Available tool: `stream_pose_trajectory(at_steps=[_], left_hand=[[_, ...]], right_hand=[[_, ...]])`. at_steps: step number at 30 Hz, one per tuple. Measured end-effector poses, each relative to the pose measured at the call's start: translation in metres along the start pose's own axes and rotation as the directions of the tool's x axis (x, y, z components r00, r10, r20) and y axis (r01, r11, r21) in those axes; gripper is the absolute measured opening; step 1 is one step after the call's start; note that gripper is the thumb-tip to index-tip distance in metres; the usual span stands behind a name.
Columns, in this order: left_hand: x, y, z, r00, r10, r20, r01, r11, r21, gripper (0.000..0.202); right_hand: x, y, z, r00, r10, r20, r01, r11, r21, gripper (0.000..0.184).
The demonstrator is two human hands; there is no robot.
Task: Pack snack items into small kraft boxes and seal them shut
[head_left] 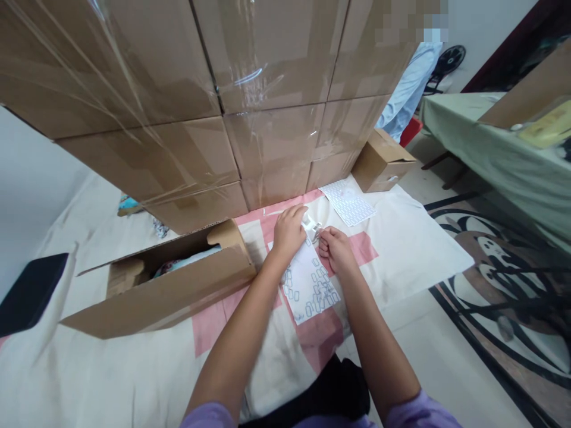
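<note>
A small white piece, perhaps plastic [311,225], sits between my hands. My left hand [289,230] closes at its left side, with the fingers bent around its edge. On the other side, my right hand [335,248] is closed in a pinch at the piece's right end; whatever is in the fingertips is too small to name. Beneath both hands lies a sticker sheet [307,291], white with dark-outlined small rectangles, some gaps between them. Its upper part is hidden by my left hand and the white piece. A second patterned sheet [350,202] lies further back to the right.
A wall of film-wrapped cartons [276,142] rises behind the cloth-covered surface [401,238]. A long open carton [178,291] stands left, a smaller carton [381,160] back right. A person in light blue trousers [408,89] stands behind. A green-covered table [482,131] is at right.
</note>
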State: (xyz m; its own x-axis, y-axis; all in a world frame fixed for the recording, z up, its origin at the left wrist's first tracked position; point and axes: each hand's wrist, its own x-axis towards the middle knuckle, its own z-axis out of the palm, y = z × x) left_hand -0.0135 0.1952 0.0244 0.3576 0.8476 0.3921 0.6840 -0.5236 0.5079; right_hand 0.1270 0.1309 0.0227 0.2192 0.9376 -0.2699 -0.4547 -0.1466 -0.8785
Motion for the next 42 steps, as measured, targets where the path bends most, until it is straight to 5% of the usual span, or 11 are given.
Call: stream_pose_trajectory(at_steps=[9, 16, 28, 42], left_hand=[[-0.004, 0.015, -0.007, 0.988, -0.039, 0.149, 0.029, 0.997, 0.069, 0.091], [-0.005, 0.020, 0.000, 0.985, -0.073, 0.155, 0.052, 0.990, 0.132, 0.105], [-0.005, 0.016, -0.002, 0.985, -0.093, 0.146, 0.083, 0.994, 0.075, 0.107], [-0.008, 0.011, 0.004, 0.994, -0.053, 0.091, 0.045, 0.995, 0.084, 0.106]], right_hand=[[0.004, 0.004, 0.003, 0.992, -0.124, -0.021, 0.123, 0.992, -0.043, 0.032], [-0.004, 0.006, 0.000, 0.962, -0.245, -0.122, 0.239, 0.969, -0.062, 0.037], [-0.004, 0.012, -0.011, 0.957, -0.258, -0.131, 0.236, 0.958, -0.166, 0.055], [-0.005, 0.015, -0.012, 0.920, -0.356, -0.165, 0.237, 0.838, -0.492, 0.041]])
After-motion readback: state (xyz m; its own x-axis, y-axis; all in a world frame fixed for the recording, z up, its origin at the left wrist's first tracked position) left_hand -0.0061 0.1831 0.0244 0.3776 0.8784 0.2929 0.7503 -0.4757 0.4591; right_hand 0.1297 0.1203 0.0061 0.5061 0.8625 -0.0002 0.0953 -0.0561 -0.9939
